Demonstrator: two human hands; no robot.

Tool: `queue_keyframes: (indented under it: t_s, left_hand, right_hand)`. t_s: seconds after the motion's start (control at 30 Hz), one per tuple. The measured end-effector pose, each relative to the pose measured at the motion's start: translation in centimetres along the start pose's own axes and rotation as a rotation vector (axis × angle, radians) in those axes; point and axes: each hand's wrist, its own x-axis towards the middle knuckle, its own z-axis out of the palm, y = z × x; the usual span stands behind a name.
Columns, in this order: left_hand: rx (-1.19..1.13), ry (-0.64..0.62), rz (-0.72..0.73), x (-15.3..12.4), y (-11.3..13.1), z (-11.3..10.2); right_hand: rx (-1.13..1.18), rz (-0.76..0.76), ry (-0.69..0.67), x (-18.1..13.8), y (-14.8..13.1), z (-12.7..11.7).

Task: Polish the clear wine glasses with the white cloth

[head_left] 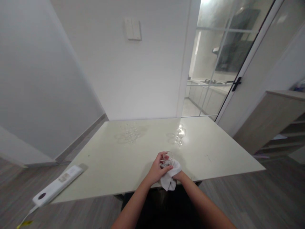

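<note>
Near the front edge of the table point(114, 178), my left hand point(158, 168) is wrapped around a clear glass point(169, 156). Its fingers curl round the glass's far left side, with the thumb across the near side. My right hand point(177, 176) grips a white cloth point(169, 180), which presses against the lower part of the glass and hangs down toward me. Most of the right fingers are hidden beneath the cloth. The glass's lower end is also covered.
Clear stemmed glasses point(181, 133) stand at the back right of the table. Another group of clear glasses point(130, 133) is at the back left. A white power strip point(58, 184) lies along the left edge, its cord hanging off. A wall borders the far edge.
</note>
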Motion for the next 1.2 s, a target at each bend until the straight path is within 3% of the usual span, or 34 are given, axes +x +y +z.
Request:
queue_keyframes:
  t_s: [0.17,0.4,0.5,0.63,0.8,0.93,1.07,1.2]
  left_hand:
    - [-0.095,0.026,-0.008,0.6,-0.5,-0.7]
    - [-0.403,0.490,-0.130,0.7,-3.4,-0.5]
    - [-0.476,0.632,-0.143,0.5,-3.5,-0.6]
    - [-0.547,0.788,-0.066,0.6,-2.7,-1.7]
    - [-0.431,0.711,0.029,0.4,-1.5,-2.4]
    - [-0.302,0.538,0.097,-0.2,-1.2,-1.1]
    - [-0.211,0.380,0.169,-0.8,-1.0,0.4]
    - [-0.108,0.275,0.235,-1.1,-0.2,1.2]
  right_hand:
    - [0.028,0.029,0.046,-0.1,0.0,0.4]
    - [0.044,0.072,0.177,0.2,0.8,0.9]
    - [0.005,0.104,0.282,-0.1,1.5,0.3]
    - [-0.030,0.110,0.319,-0.6,1.8,-0.4]
    - [0.098,0.087,0.301,-0.5,0.9,-0.1]
    - [0.226,0.103,0.274,0.1,0.4,0.4]
    - [0.389,0.142,0.366,0.5,0.7,0.4]
    - [0.390,0.107,0.378,0.5,0.4,0.0]
